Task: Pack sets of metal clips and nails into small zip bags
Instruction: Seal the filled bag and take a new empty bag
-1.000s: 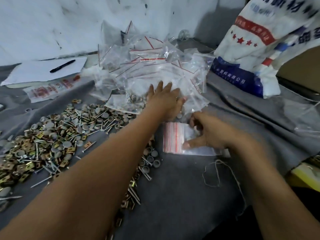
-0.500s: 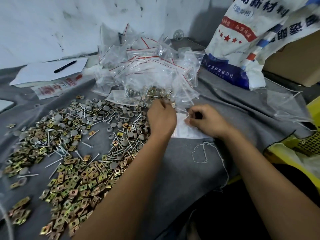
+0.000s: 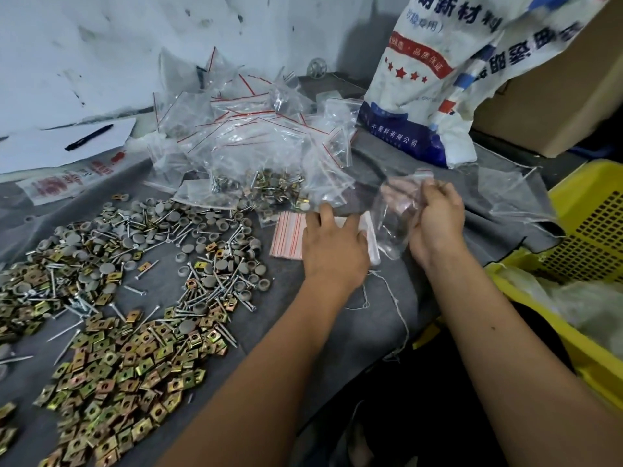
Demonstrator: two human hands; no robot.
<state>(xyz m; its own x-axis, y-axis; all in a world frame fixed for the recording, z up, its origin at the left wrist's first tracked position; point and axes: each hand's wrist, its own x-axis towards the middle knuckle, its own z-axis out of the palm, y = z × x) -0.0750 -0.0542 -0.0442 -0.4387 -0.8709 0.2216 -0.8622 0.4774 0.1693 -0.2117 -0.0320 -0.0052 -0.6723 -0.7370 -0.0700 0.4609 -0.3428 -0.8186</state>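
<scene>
Now the head view looks down on a table (image 3: 337, 348) covered with grey cloth. The right hand (image 3: 438, 219) is raised a little above the cloth and pinches one small clear zip bag (image 3: 399, 214) near its top edge, with the fingers curled round the plastic. The bag hangs loose and looks empty, though the picture is blurred here. The left hand (image 3: 332, 249) lies palm down with relaxed, slightly spread fingers on a flat stack of empty bags (image 3: 288, 235) with red stripes, which rests on the cloth just beside the held bag.

To the left of the hands the loose parts lie spread on the cloth. The brass-coloured square clips (image 3: 118, 372) make a wide heap near the front edge. The nails (image 3: 209, 298) are mixed among them and among many round grey caps (image 3: 161, 227) further back. Behind the caps there is a big pile of filled bags (image 3: 249, 143) with red zip lines, and some of them show clips and nails inside.

At the back left a white sheet of paper (image 3: 40, 146) lies with a black pen (image 3: 88, 137) on it. At the back right a large white sack (image 3: 435, 79) with red stars and blue print stands against a cardboard box (image 3: 556, 96). A yellow plastic crate (image 3: 593, 224) is at the right edge.
</scene>
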